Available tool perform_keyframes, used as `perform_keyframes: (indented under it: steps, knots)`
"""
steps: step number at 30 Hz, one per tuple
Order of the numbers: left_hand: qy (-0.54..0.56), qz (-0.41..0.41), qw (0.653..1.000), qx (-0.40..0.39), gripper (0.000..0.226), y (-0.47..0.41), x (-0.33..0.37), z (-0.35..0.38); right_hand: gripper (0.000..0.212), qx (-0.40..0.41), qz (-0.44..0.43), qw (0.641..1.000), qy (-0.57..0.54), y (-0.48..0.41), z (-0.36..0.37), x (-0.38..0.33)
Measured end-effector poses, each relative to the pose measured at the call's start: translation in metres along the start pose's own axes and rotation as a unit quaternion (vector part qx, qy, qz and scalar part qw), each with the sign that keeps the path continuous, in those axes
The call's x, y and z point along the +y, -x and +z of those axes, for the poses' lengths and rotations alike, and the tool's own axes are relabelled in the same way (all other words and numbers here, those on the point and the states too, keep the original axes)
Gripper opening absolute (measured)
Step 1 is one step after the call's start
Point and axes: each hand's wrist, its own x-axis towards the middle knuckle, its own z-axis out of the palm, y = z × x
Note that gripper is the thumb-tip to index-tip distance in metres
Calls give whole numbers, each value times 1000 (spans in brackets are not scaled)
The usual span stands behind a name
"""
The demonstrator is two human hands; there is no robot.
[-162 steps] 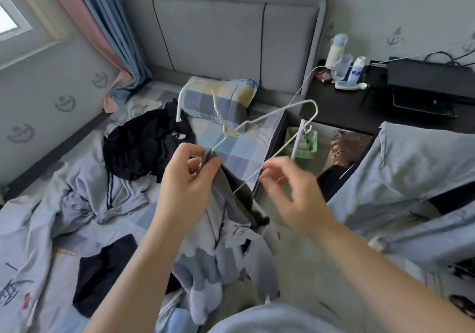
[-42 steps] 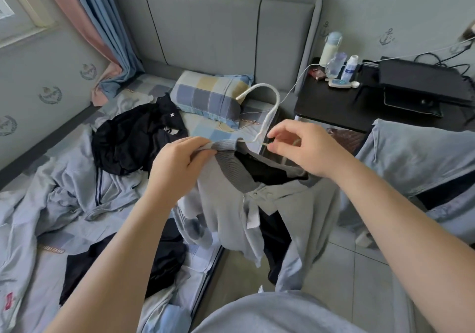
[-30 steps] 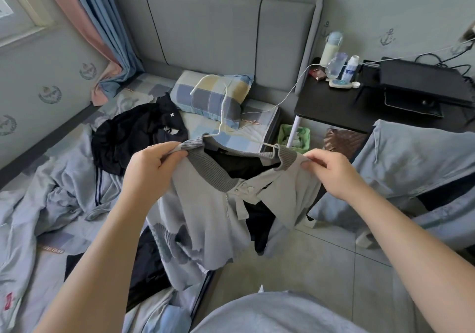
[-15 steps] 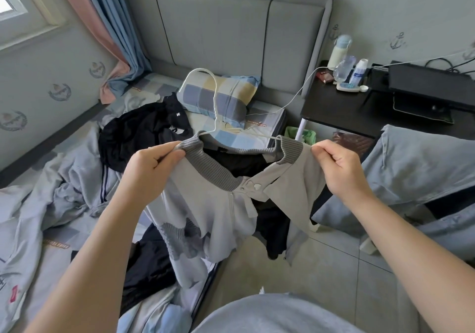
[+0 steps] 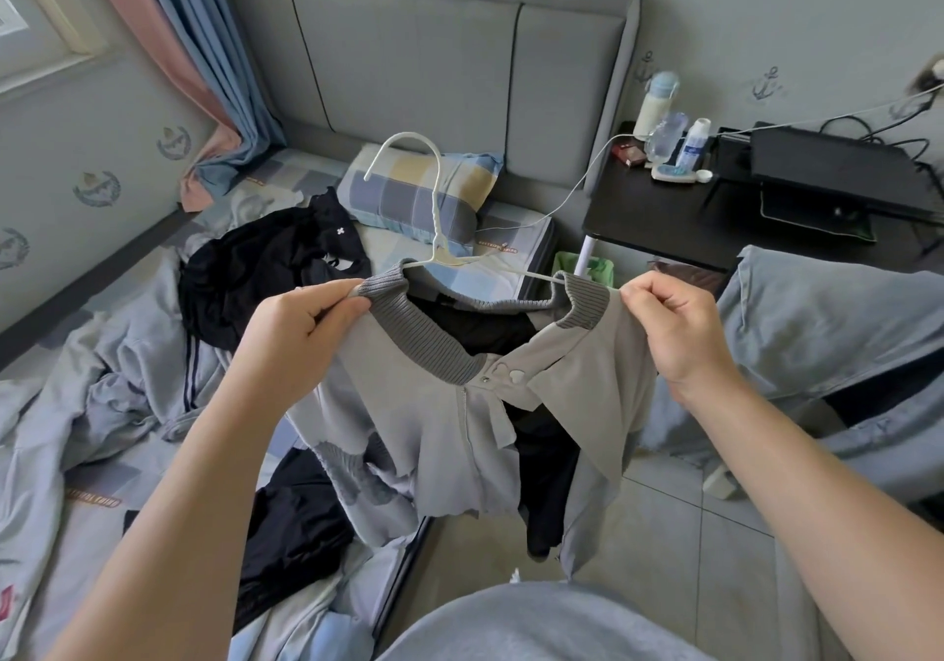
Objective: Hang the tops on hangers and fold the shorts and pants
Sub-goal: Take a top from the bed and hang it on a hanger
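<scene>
There, both hands pinched the jacket (image 5: pixel 459 405) shoulders, left hand (image 5: pixel 301 333) and right hand (image 5: pixel 674 328) spreading it over the hanger (image 5: pixel 434 231) above the bed's edge (image 5: pixel 403 558), likely to seat it evenly.

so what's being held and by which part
Both grip the grey jacket on its white hanger: left hand at one shoulder beside the ribbed collar, right hand at the other shoulder.
</scene>
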Motion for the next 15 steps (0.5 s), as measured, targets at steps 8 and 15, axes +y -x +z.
perform_keyframes:
  steps: [8,15]
  knots:
    - [-44,-7,998,-54,13,-3,5,-1,21,53,-133,977,159,-3,-6,-16]
    - [-140,-20,990,16,19,1,21,15,17,-28,-243,959,146,8,2,-40]
